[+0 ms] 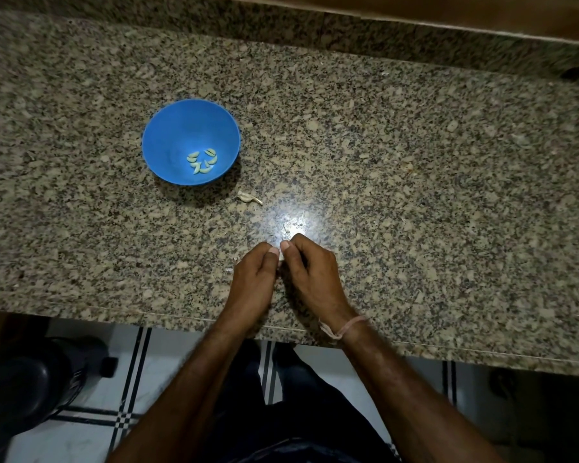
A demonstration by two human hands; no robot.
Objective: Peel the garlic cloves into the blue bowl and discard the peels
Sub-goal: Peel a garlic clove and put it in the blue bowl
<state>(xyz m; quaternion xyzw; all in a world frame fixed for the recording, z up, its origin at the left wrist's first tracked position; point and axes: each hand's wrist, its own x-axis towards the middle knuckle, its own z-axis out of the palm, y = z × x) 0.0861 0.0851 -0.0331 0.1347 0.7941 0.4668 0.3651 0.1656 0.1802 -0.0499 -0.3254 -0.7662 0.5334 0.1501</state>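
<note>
A blue bowl (168, 128) stands on the granite counter at the left of centre, with several peeled garlic cloves (202, 161) in its bottom. My left hand (253, 282) and my right hand (310, 274) meet near the counter's front edge. Between their thumbs and fingertips they pinch a small pale garlic clove (280, 256), mostly hidden by the fingers. An unpeeled clove with a dry stem (248, 198) lies on the counter just right of the bowl's base.
The speckled granite counter (415, 182) runs to a raised back ledge. Small peel scraps (228, 269) lie beside my left hand. Below the front edge are a tiled floor and a dark appliance (30, 385) at the lower left.
</note>
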